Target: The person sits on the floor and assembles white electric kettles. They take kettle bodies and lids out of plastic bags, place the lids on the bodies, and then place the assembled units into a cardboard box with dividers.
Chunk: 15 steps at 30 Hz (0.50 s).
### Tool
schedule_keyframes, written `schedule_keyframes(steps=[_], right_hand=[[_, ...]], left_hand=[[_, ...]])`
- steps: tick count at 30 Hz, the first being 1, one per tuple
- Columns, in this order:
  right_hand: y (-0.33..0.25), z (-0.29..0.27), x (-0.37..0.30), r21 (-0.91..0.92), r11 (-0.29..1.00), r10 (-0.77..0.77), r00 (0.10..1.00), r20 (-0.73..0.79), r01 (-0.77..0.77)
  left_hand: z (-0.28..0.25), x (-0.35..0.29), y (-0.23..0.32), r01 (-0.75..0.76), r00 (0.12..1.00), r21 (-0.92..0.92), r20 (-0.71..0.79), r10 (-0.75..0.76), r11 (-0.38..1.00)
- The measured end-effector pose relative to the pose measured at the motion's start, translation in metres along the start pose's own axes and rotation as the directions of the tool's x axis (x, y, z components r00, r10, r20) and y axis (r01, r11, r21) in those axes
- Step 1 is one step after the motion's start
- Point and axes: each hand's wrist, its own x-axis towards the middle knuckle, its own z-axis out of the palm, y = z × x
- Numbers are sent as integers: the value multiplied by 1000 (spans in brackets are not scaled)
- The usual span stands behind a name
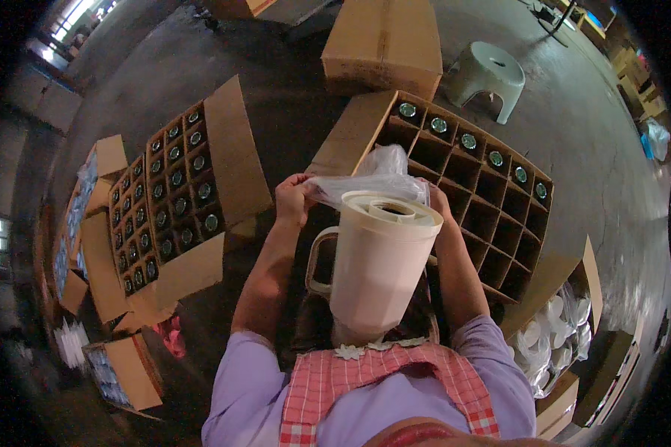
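Clear plastic film or a bag [358, 186] is stretched between my hands above the open box. My left hand [294, 200] is closed on its left end. At its right end my right hand [435, 201] is closed too, its fingers partly hidden by the jug. A pale pink plastic jug [384, 268] with a cream lid and a side handle stands upright between my forearms; what supports it is hidden. Beyond my hands lies a divided cardboard box [548, 216]. Bottles with shiny caps [468, 141] fill its far row, and many nearer compartments hold none.
Open cartons of capped bottles [179, 179] stand at the left. A closed cardboard box [384, 45] and a pale plastic stool [488, 74] are at the back. At the lower right, a carton holds bagged white items [552, 335]. Another small carton [130, 372] lies lower left.
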Motion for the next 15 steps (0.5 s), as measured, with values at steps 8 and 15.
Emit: schedule_keyframes(steps=[8, 15], right_hand=[[-17, -17, -62, -648, 608, -440, 874, 207, 459], [-37, 81, -34, -373, 766, -232, 767, 599, 523]], left_hand=[[39, -55, 17, -651, 753, 115, 217, 621, 750], [68, -7, 43, -420, 891, 300, -44, 452, 857]])
